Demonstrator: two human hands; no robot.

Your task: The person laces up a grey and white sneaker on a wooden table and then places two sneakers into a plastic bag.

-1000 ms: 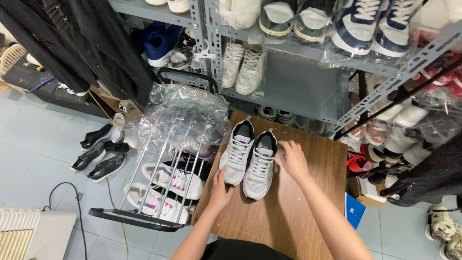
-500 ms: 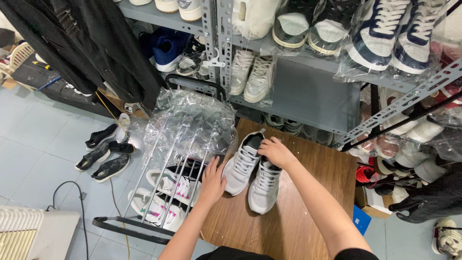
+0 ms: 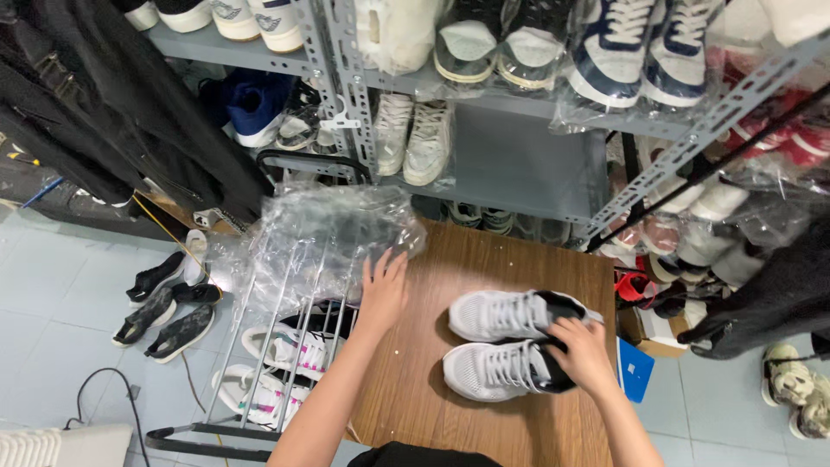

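Observation:
A pair of light grey mesh sneakers (image 3: 501, 342) with black heels lies sideways on the brown wooden table (image 3: 432, 398), toes pointing left. My right hand (image 3: 577, 353) grips the black heel ends of both shoes. My left hand (image 3: 382, 285), fingers spread, reaches toward a heap of clear plastic bags (image 3: 324, 229) at the table's left edge and touches it.
A metal rack (image 3: 277, 346) with white and pink sneakers stands left of the table. Grey shelves (image 3: 519, 104) behind hold several bagged shoes. Dark shoes (image 3: 169, 303) lie on the tiled floor. Black jackets (image 3: 104, 112) hang at upper left.
My right hand has turned the sneakers from pointing toward me to lying sideways at the table's right. My left hand left the shoes and moved up to the plastic bags.

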